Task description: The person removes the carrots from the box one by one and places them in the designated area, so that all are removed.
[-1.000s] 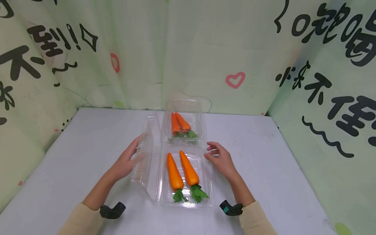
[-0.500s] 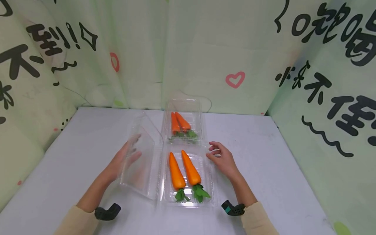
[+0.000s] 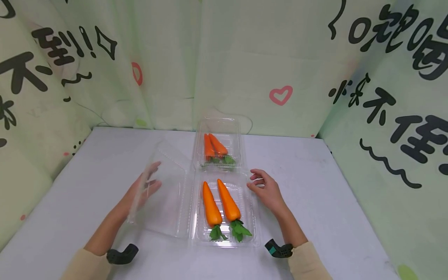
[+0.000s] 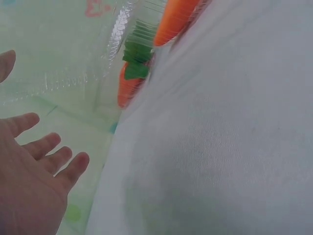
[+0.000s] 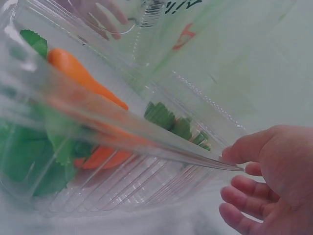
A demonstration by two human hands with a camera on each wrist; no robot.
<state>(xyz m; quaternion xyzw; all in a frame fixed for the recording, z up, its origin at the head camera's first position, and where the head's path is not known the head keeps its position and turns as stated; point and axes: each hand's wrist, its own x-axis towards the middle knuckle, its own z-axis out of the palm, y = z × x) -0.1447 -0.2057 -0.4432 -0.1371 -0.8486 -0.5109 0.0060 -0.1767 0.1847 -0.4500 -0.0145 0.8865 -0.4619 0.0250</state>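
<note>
A clear plastic clamshell box point(image 3: 254, 233) lies on the table with its lid point(image 3: 171, 210) raised and leaning left. Two orange carrots with green leaves are in its base, the left carrot point(image 3: 211, 208) and the right carrot point(image 3: 229, 202), tips pointing away from me. My left hand point(image 3: 140, 190) is at the lid's outer side, partly seen through the plastic. Its fingers are spread and fairly straight in the left wrist view, gripping nothing. My right hand point(image 5: 274, 181) pinches the base's rim at the right side between thumb and index finger, its other fingers loosely bent.
Directly behind stands another clear box point(image 3: 220, 124), with two smaller-looking carrots point(image 3: 217, 144) inside. A white table point(image 3: 308, 202) extends to both sides. Printed pale green curtains point(image 3: 238, 62) enclose its back and sides.
The lid has swung further left and down from nearly upright, and my left hand has moved left with it. The base and carrots have shifted slightly right along with my right hand.
</note>
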